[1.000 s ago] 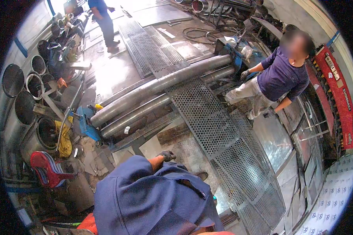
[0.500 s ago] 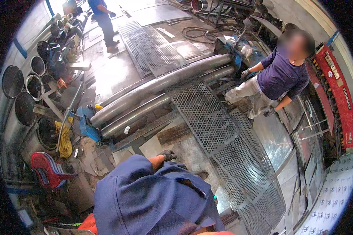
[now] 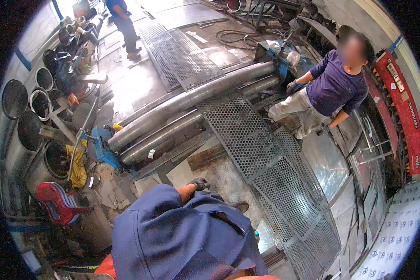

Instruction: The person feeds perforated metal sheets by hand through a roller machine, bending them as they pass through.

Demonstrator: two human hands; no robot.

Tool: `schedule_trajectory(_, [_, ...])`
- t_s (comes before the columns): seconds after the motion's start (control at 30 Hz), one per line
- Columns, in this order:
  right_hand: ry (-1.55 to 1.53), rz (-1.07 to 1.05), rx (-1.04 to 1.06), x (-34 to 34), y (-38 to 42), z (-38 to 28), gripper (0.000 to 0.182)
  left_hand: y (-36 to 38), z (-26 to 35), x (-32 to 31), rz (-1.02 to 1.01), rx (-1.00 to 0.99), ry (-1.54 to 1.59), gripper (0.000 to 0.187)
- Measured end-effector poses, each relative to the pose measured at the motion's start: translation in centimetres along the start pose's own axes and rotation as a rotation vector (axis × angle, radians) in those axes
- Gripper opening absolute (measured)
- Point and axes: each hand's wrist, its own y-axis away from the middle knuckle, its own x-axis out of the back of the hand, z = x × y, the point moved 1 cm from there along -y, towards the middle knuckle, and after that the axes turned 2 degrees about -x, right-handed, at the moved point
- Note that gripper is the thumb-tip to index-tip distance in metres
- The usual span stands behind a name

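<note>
My left hand [image 3: 200, 184], in a dark glove, shows just past my blue sleeve [image 3: 161, 203]. Its fingers are loosely bent and apart, with no object visible in them. It hangs above the floor on the near side of a plate-rolling machine, nearest to some flat sheet pieces [image 3: 179, 172]. My right hand is out of sight. Ahead lie the machine's long steel rollers [image 3: 191, 105], held between blue end frames [image 3: 105, 147]. A perforated metal sheet [image 3: 242, 140] passes between the rollers and slopes down toward me on the right.
A co-worker [image 3: 336, 88] in a purple shirt stands at the machine's right end, one gloved hand near it. Another person [image 3: 123, 25] stands beyond. Large pipes [image 3: 30, 130] and red stacked chairs [image 3: 58, 203] are at left, a red machine [image 3: 399, 107] at far right.
The co-worker at right has turned slightly, with the head and lower arm shifted a little. My left hand and the perforated sheet look almost unchanged.
</note>
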Motion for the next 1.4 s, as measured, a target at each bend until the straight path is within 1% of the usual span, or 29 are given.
schedule_trajectory(0.13, [-0.009, 0.009, 0.009, 0.2, 0.3, 0.6, 0.033, 0.2, 0.7, 0.3, -0.033, -0.014, -0.041, 0.052])
schedule_trajectory(0.2, [-0.017, 0.012, 0.009, 0.3, 0.6, 1.0, 0.033, 0.3, 0.8, 0.2, -0.029, 0.020, 0.007, 0.044])
schedule_trajectory(0.27, [-0.026, 0.018, 0.013, 0.4, 0.9, 1.4, 0.033, 0.3, 0.8, 0.2, -0.051, 0.014, -0.007, 0.044])
schedule_trajectory(0.33, [-0.032, 0.025, 0.024, 0.4, 1.1, 1.7, 0.033, 0.3, 0.9, 0.2, -0.001, -0.012, -0.021, 0.054])
schedule_trajectory(0.4, [-0.053, 0.035, 0.036, 0.6, 1.8, 1.3, 0.033, 0.2, 0.8, 0.3, -0.032, -0.018, -0.034, 0.053])
schedule_trajectory(0.47, [-0.096, 0.048, 0.049, 0.8, 2.0, 1.6, 0.035, 0.0, 0.5, 0.1, -0.033, -0.017, 0.025, 0.052])
schedule_trajectory(0.5, [-0.053, -0.021, 0.020, 0.8, 1.4, 1.8, 0.036, -0.1, 0.2, -0.1, -0.016, -0.049, 0.056, 0.051])
schedule_trajectory(0.53, [-0.053, -0.018, 0.016, 0.7, 1.1, 2.1, 0.036, -0.2, -0.1, -0.3, -0.021, -0.048, 0.054, 0.051])
schedule_trajectory(0.6, [0.078, 0.048, 0.017, 0.5, 1.0, 2.3, 0.038, 0.3, 0.5, 0.1, -0.020, 0.015, 0.048, 0.041])
schedule_trajectory(0.63, [0.027, 0.017, 0.057, 0.4, 1.2, 2.4, 0.036, 0.5, 0.6, 0.4, -0.020, -0.014, 0.018, 0.043])
schedule_trajectory(0.67, [0.028, 0.019, 0.050, 0.2, 1.3, 2.0, 0.036, 0.7, 0.7, 0.4, -0.027, -0.011, 0.016, 0.043])
schedule_trajectory(0.73, [-0.097, -0.039, -0.041, -0.2, 0.9, 2.1, 0.033, 1.2, 1.1, 0.5, -0.030, -0.001, 0.076, 0.045])
schedule_trajectory(0.77, [-0.059, -0.099, 0.010, -0.4, 0.4, 2.3, 0.028, 1.0, 0.5, 0.2, -0.021, 0.002, 0.122, 0.047])
schedule_trajectory(0.8, [-0.062, -0.095, 0.002, -0.5, 0.6, 2.9, 0.028, 0.6, 0.1, 0.0, -0.029, 0.004, 0.116, 0.047])
schedule_trajectory(0.87, [-0.429, -0.018, -0.114, -1.0, 1.3, 2.9, 0.024, -0.6, -1.1, -0.4, -0.007, -0.027, 0.047, 0.046])
schedule_trajectory(0.9, [-0.432, -0.012, -0.121, -1.0, 1.4, 3.1, 0.024, -1.0, -1.4, -0.6, -0.006, -0.039, 0.017, 0.044])
schedule_trajectory(0.97, [-0.328, -0.026, -0.049, -0.9, 1.3, 3.2, 0.023, -1.1, -1.8, -0.7, -0.016, -0.047, 0.026, 0.044])
schedule_trajectory(1.0, [-0.276, -0.033, -0.013, -0.7, 0.3, 4.5, 0.023, -0.9, -1.6, -0.6, -0.017, -0.055, 0.040, 0.043])
schedule_trajectory(1.03, [-0.162, -0.049, 0.073, -0.8, -0.7, 5.7, 0.025, -0.8, -1.3, -0.5, -0.011, -0.063, 0.006, 0.045])
schedule_trajectory(1.13, [-0.208, 0.006, 0.041, -1.1, -2.3, 7.7, 0.026, -0.1, -0.1, -0.3, -0.019, -0.047, -0.015, 0.046])
schedule_trajectory(1.17, [-0.324, -0.002, 0.064, -1.2, -2.2, 8.1, 0.026, 0.2, 0.3, 0.0, -0.023, -0.047, -0.016, 0.046])
schedule_trajectory(1.2, [-0.325, 0.001, 0.061, -1.0, -1.3, 7.2, 0.026, 0.5, 0.7, 0.4, -0.035, -0.037, -0.007, 0.046])
schedule_trajectory(1.27, [-0.438, -0.054, -0.071, -0.4, 1.1, 4.1, 0.025, 0.8, 1.2, 0.4, -0.060, -0.015, 0.011, 0.044])
schedule_trajectory(1.3, [-0.439, -0.053, -0.073, -0.3, 1.7, 3.0, 0.025, 0.6, 1.0, 0.2, -0.059, -0.005, 0.003, 0.044])
schedule_trajectory(1.4, [-0.374, -0.015, -0.117, 0.0, 1.7, 2.8, 0.024, -0.1, 0.4, -0.6, -0.054, 0.004, 0.039, 0.043])
